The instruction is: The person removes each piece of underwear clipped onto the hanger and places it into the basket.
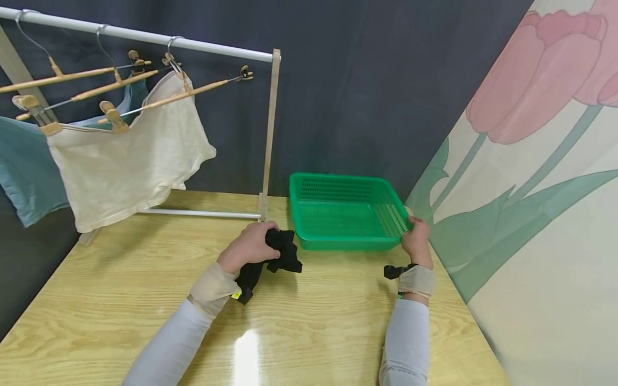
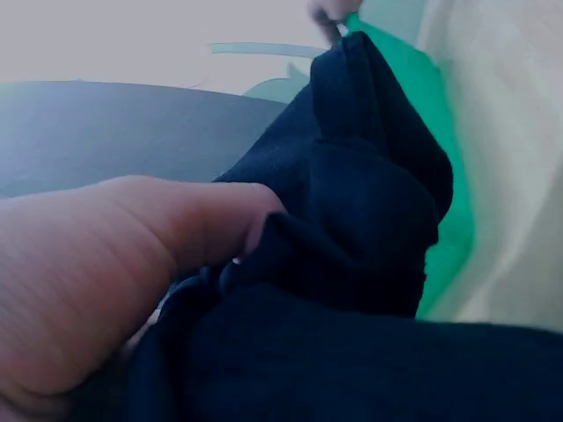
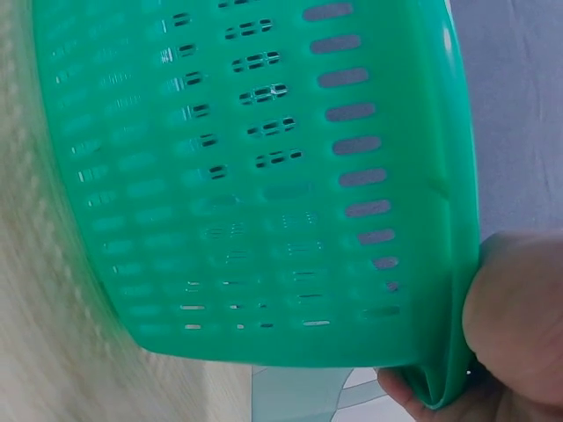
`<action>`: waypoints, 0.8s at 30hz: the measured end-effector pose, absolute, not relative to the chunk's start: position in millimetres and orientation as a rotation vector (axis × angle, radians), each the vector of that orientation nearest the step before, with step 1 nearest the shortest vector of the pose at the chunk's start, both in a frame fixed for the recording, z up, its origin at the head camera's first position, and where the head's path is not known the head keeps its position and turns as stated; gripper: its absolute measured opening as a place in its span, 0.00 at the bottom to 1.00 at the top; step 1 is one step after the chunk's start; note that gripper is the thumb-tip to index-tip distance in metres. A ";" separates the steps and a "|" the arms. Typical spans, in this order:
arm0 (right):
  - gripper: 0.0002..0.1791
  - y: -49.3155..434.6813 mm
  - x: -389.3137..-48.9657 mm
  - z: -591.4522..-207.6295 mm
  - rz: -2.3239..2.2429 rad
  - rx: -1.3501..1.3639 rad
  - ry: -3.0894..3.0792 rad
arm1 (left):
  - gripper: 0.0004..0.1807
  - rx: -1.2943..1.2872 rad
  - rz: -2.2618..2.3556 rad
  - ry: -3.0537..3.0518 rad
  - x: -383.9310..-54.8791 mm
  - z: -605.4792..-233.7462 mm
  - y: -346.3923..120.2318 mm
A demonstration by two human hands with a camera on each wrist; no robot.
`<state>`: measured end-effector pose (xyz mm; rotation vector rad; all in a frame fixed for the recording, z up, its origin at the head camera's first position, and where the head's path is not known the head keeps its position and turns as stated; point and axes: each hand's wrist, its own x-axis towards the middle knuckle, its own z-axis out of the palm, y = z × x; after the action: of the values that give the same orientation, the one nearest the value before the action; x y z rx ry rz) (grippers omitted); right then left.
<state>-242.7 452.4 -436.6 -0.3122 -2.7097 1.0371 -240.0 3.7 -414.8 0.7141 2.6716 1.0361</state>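
Note:
A bunched black cloth garment [image 1: 286, 252] hangs from my left hand [image 1: 251, 247], just left of the basket. In the left wrist view the thumb presses into folds of the dark cloth [image 2: 369, 202]; its exact kind cannot be made out. My right hand [image 1: 418, 242] grips the right rim of a green plastic basket [image 1: 347, 244] with slotted walls. Seen from the right wrist, thumb and fingers pinch the rim of the basket [image 3: 413, 220] near a corner. Only bare green floor shows inside the basket in the head view.
At the left stands a drying rack with a white rail [image 1: 145, 36] and wooden post [image 1: 272, 134]. Clip hangers [image 1: 193, 92] on it carry cream shorts [image 1: 130, 155] and a blue garment [image 1: 29, 161]. A tulip-painted wall [image 1: 531, 187] bounds the wooden table [image 1: 309, 321] at the right.

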 end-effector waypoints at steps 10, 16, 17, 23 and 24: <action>0.36 453.4 -242.6 -438.0 1.031 -0.298 -2.691 | 0.31 0.685 1.052 2.709 -258.1 -365.3 -11.9; 0.37 452.8 -242.0 -438.0 1.048 -0.294 -2.692 | 0.27 0.703 1.116 2.767 -272.0 -344.3 -9.9; 0.37 453.0 -241.9 -437.9 1.050 -0.294 -2.691 | 0.27 0.713 1.116 2.778 -274.2 -341.7 -8.1; 0.36 454.2 -242.3 -437.8 1.041 -0.298 -2.688 | 0.26 0.760 1.183 2.760 -284.4 -332.5 7.9; 0.36 454.4 -242.6 -438.0 1.041 -0.296 -2.687 | 0.27 0.761 1.202 2.752 -285.3 -332.0 11.1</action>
<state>-242.6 454.4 -438.0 -0.2961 -2.6872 1.0413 -285.3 11.1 -332.0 0.7615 2.7521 1.2022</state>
